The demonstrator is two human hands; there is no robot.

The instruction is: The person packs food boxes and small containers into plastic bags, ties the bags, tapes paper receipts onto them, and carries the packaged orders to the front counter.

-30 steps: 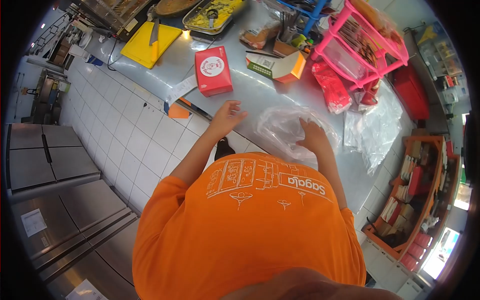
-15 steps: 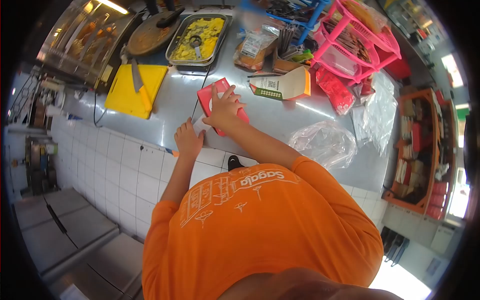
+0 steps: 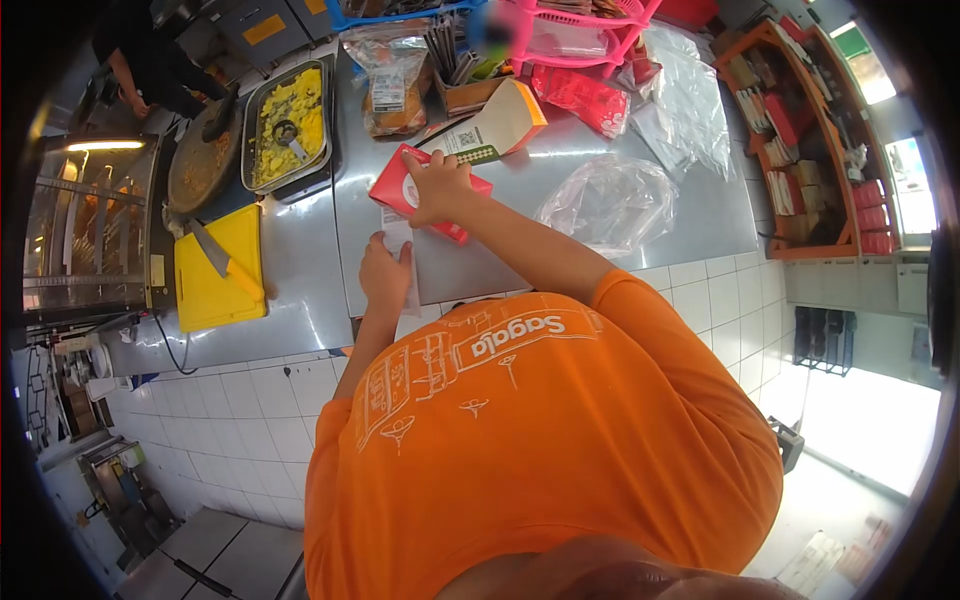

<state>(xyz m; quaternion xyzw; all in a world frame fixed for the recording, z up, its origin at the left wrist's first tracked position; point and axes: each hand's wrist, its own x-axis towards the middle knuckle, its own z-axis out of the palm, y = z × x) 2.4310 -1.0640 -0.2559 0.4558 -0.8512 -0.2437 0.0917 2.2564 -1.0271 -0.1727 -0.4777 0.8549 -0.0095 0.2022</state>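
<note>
A small red cardboard box [image 3: 478, 186] with a white mark lies on the steel table. My right hand [image 3: 442, 190] spans it from above, fingers spread over its far side and thumb at the near edge. A white slip of paper [image 3: 396, 230], printed like a receipt, runs from beside the box down to my left hand [image 3: 384, 274]. That hand is closed on the slip with the thumb up, close to the table's front edge. Part of the slip hangs below the fingers. Just beyond the box lies an open printed carton [image 3: 490, 128].
To the left, a knife [image 3: 228, 262] rests on a yellow cutting board [image 3: 205, 305]. Behind stand a tray [image 3: 262, 186] of yellow food and a round stone dish [image 3: 190, 195]. Clear plastic bags [image 3: 610, 205] and a pink rack [image 3: 570, 45] are at right. Another person [image 3: 150, 65] stands far left.
The view has swung, and the other person has come into sight. My left hand now draws the paper slip nearer to me, with more of it showing. My right hand stays on the red box.
</note>
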